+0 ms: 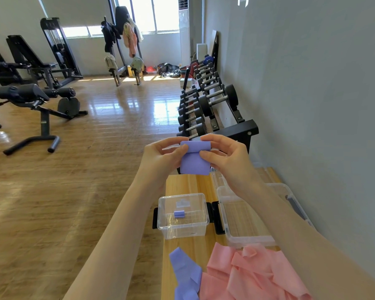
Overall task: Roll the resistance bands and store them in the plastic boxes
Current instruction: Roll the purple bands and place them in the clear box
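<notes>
Pinching a half-rolled purple band, both hands hover above a small box holding one purple roll.

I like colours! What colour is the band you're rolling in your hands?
Purple, a soft lilac band, seen best in the head view.

- Long black rack of chrome-handled dumbbells runs along the pale grey wall.
- Black padded exercise bench stands on the glossy wooden plank floor.
- Pink and white clothes hang on a black frame by the bright window.
- Light wooden desk sits below.
</notes>
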